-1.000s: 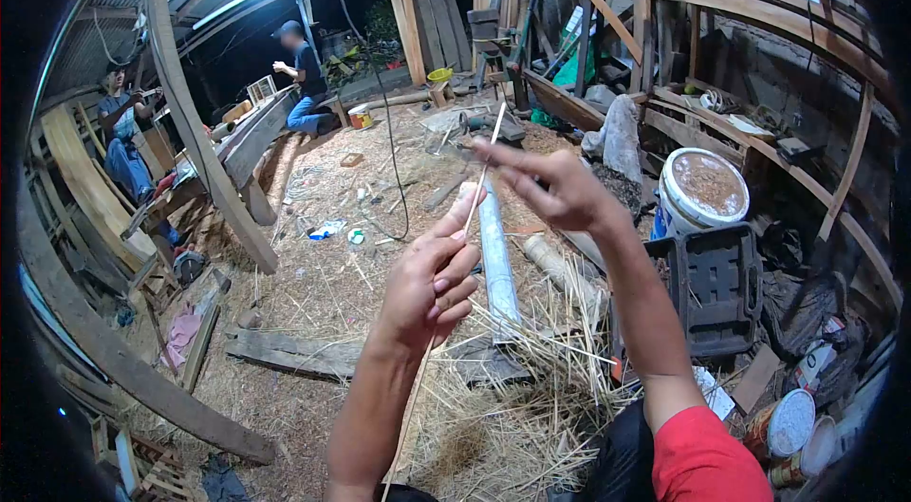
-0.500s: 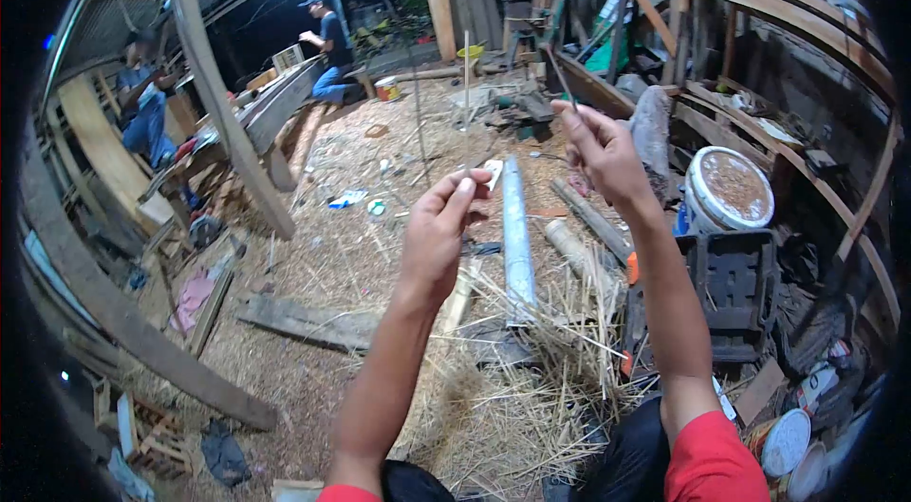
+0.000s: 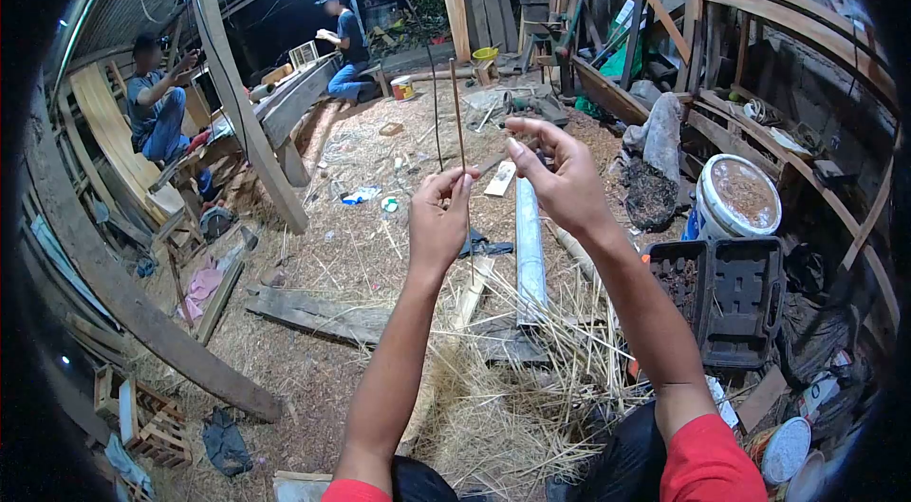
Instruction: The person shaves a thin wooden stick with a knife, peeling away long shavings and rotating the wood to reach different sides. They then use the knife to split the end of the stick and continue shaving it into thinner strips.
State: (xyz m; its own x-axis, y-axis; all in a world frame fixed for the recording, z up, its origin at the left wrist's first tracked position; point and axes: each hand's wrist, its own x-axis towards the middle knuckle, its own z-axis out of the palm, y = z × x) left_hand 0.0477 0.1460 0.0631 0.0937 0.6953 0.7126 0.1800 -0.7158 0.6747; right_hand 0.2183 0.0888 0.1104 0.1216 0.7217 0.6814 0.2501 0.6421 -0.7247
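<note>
My left hand (image 3: 442,217) pinches a thin brown stick (image 3: 457,118) that stands upright above the fingertips. Close on its right, my right hand (image 3: 558,175) has thumb and fingers closed on a small flat blade-like piece (image 3: 493,161), whose left end reaches the stick near my left fingertips. Loose straw (image 3: 531,407) is heaped below my hands, in front of my knees. A grey pipe-like length (image 3: 529,255) lies on the ground beyond the straw.
Two people (image 3: 349,46) (image 3: 157,108) are by a wooden bench (image 3: 294,103) at the back left. A white bucket (image 3: 735,203) and an open black case (image 3: 740,303) stand at right. A plank (image 3: 313,315) lies left of the straw; a slanting post (image 3: 237,94) rises behind.
My right hand has come down and left, close to my left hand, bringing the blade-like piece to the stick. The view has shifted slightly.
</note>
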